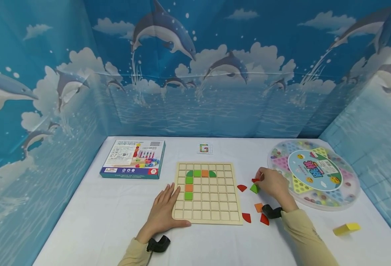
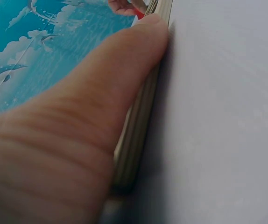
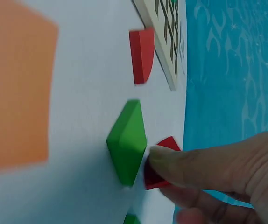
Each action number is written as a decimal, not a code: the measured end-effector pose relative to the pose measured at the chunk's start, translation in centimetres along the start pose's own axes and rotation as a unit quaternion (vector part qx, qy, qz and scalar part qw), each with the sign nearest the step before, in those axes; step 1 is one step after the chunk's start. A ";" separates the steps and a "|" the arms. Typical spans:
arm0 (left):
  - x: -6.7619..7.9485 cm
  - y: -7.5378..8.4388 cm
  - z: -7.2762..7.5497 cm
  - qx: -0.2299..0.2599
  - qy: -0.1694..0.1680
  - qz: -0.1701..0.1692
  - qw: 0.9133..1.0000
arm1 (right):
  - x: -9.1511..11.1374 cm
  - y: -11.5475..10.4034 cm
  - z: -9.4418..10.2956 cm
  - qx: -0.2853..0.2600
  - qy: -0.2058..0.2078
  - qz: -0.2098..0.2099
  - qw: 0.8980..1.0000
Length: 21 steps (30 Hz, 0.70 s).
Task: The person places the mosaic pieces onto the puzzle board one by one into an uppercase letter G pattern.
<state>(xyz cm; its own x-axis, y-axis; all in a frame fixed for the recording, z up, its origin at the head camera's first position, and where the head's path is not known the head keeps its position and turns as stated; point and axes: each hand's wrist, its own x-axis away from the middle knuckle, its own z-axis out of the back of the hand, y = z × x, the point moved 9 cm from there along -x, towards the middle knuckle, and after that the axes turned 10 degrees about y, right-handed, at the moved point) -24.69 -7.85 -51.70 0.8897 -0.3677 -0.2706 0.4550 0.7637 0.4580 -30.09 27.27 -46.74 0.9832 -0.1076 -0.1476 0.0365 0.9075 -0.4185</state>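
A wooden grid board (image 1: 215, 207) lies on the white table, with green and orange pieces forming a bent line in its upper left cells. My left hand (image 1: 163, 208) rests at the board's lower left corner, fingers spread and thumb (image 2: 124, 56) along the near edge. To the right of the board, my right hand (image 1: 273, 183) pinches a red quarter-circle piece (image 3: 155, 175) between thumb and fingers. Beside it lies a green square piece (image 3: 129, 142). Another red quarter-circle piece (image 3: 142, 56) sits close to the board's right edge.
Nearer me lie an orange square (image 1: 259, 207) and two red pieces (image 1: 246, 217). A small card with a G pattern (image 1: 205, 148) is behind the board. A boxed set (image 1: 132, 159) stands left, a round marble game (image 1: 315, 173) right, a yellow block (image 1: 346, 229) front right.
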 end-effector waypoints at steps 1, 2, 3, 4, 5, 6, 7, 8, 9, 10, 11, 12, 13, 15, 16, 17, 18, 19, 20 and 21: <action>0.0 0.0 0.0 0.000 -0.002 0.001 1.000 | 0.1 -0.4 0.1 -0.001 0.014 0.005 1.000; 0.0 0.0 0.0 0.001 -0.003 0.002 1.000 | 0.2 -0.9 0.1 -0.002 0.032 0.014 0.999; 0.1 0.0 0.0 0.001 -0.004 0.004 1.000 | 0.3 -1.6 0.2 -0.007 0.050 0.024 0.998; 0.1 0.0 0.1 0.000 -0.005 0.004 1.000 | 0.5 -2.4 0.4 -0.016 0.068 0.033 0.997; 0.1 -0.1 0.1 0.000 -0.006 0.005 1.000 | 0.8 -3.2 0.4 -0.027 0.084 0.042 0.995; 0.1 -0.1 0.0 -0.001 -0.008 0.006 1.000 | 1.0 -4.1 0.3 -0.040 0.097 0.054 0.993; 0.1 -0.2 0.0 -0.001 -0.009 0.008 1.000 | 1.4 -5.1 0.2 -0.054 0.107 0.066 0.991; 0.0 -0.2 0.0 0.000 -0.010 0.009 1.000 | 1.7 -6.0 0.0 -0.071 0.113 0.077 0.988; 0.0 -0.2 0.0 -0.001 -0.009 0.008 1.000 | 2.1 -7.0 -0.4 -0.088 0.113 0.086 0.986; 0.0 -0.2 0.0 -0.001 -0.007 0.006 1.000 | 2.4 -7.9 -0.8 -0.104 0.107 0.092 0.984; 0.0 -0.2 -0.1 -0.001 -0.005 0.005 1.000 | 2.8 -8.9 -1.3 -0.118 0.101 0.101 0.983; 0.0 -0.1 0.0 -0.001 -0.003 0.003 1.000 | 3.1 -9.9 -1.9 -0.132 0.090 0.109 0.981; 0.0 -0.1 0.0 -0.001 0.000 0.001 1.000 | 3.5 -10.8 -2.5 -0.143 0.078 0.114 0.980; 0.0 0.0 0.0 -0.001 0.005 -0.003 1.000 | 4.2 -12.5 -3.6 -0.164 0.047 0.122 0.978; 0.0 0.0 0.0 -0.001 0.006 -0.003 1.000 | 4.5 -13.4 -4.1 -0.172 0.035 0.129 0.976; 0.0 0.0 0.0 0.000 0.006 -0.003 1.000 | 4.9 -14.2 -4.5 -0.178 0.024 0.136 0.974; 0.0 0.0 0.1 0.001 0.008 -0.003 1.000 | 5.2 -15.0 -4.9 -0.182 0.014 0.143 0.973; 0.0 0.0 0.1 0.002 0.008 -0.002 1.000 | 5.5 -15.7 -5.3 -0.184 0.004 0.148 0.972; 0.0 -0.1 0.1 0.001 0.008 -0.001 1.000 | 5.7 -16.3 -5.7 -0.187 -0.006 0.153 0.970; 0.0 -0.1 0.1 -0.001 0.009 -0.002 1.000 | 5.9 -16.9 -6.1 -0.190 -0.015 0.158 0.969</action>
<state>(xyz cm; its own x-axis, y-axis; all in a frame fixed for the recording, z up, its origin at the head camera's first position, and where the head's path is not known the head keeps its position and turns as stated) -24.74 -7.93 -51.68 0.8873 -0.3606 -0.2876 0.4580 0.7630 0.4562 -25.95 8.80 -45.98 0.9393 0.1693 -0.2985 -0.3309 0.6777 -0.6567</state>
